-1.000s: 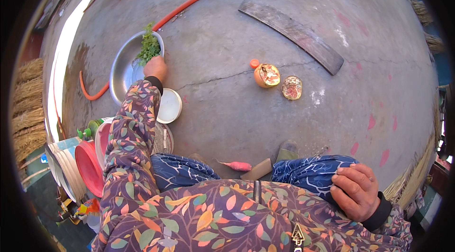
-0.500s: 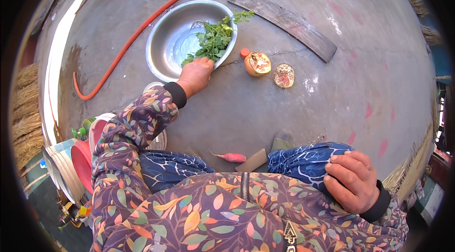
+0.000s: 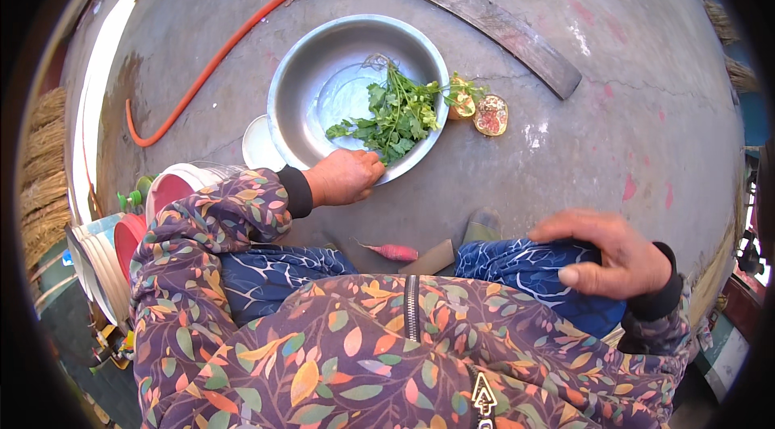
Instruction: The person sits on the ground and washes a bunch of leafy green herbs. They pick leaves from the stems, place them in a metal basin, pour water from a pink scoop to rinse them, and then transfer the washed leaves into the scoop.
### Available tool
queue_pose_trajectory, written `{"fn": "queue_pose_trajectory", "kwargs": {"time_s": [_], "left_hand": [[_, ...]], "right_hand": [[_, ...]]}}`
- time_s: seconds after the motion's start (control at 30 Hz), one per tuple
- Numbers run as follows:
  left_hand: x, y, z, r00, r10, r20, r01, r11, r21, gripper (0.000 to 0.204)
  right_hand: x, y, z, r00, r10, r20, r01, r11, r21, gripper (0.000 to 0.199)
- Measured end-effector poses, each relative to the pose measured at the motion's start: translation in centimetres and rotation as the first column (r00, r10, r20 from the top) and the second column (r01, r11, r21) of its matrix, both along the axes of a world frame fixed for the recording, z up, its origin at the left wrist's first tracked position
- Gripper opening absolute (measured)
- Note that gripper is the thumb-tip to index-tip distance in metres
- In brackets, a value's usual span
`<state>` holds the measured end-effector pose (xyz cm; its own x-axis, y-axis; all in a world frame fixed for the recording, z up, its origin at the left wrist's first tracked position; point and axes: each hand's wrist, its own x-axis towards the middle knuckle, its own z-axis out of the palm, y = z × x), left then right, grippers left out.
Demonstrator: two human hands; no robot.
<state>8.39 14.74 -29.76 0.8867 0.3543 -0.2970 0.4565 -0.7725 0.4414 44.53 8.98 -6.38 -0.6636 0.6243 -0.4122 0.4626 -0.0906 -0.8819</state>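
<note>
My left hand is closed on the near rim of a wide silver metal basin, its thumb hidden. Inside the basin, toward its right side, lies a bunch of leafy green herbs, with some sprigs hanging over the right rim. My right hand is above my right knee, holding nothing, its thumb and fingers apart. Past the basin's right edge sit two cut round pieces with reddish, speckled insides: one is partly covered by the sprigs, the other shows fully.
Between my feet lie a pink radish and a flat brown piece. A curved dark board rests on the concrete at the back right. An orange hose bends along the left. Buckets stand by my left arm, near a round white object.
The basin has slid toward me and to the right with my left hand on its rim, now partly hiding one cut piece. My right hand has risen off my knee and spread.
</note>
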Motion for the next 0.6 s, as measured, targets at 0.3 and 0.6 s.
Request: {"fn": "queue_pose_trajectory", "kwargs": {"time_s": [0.3,0.6], "left_hand": [[2.2,-1.6,0.4,0.994,-0.102,-0.041,0.086,0.953,-0.289,0.035],[-0.7,5.5,-3.6,0.518,0.835,-0.186,-0.749,0.338,-0.57,0.022]], "right_hand": [[-10.3,14.6,-19.8,0.952,-0.123,0.279,0.163,0.978,-0.128,0.035],[-16.0,14.7,-26.8,0.709,0.09,0.699,-0.068,0.996,-0.06,0.022]]}}
